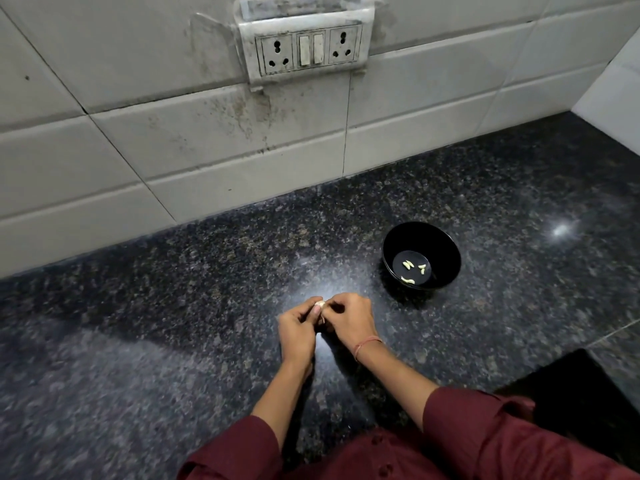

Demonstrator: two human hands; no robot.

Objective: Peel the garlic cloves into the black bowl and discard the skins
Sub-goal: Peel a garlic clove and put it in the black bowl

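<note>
The task is partly done: about 5 peeled cloves [407, 265] lie at the bottom of the black bowl [445, 249], which stands on the worktop [173, 306] near the hands, to their right. The left hand [298, 332] and right hand [349, 318] meet just above the worktop, their fingers [337, 305] curled and pinched on 1 garlic clove [319, 305], which seems still in its skin. No further unpeeled cloves or discarded skins show, so how much is left cannot be told.

A pale garlic clove [319, 305] (a shred of skin [322, 319] hanging beneath) is pinched in the fingers [337, 308] over the middle of the counter [173, 306]. Toward the right edge the black bowl [446, 244] stands upright, a few peeled cloves [412, 270] on its bottom.
</note>
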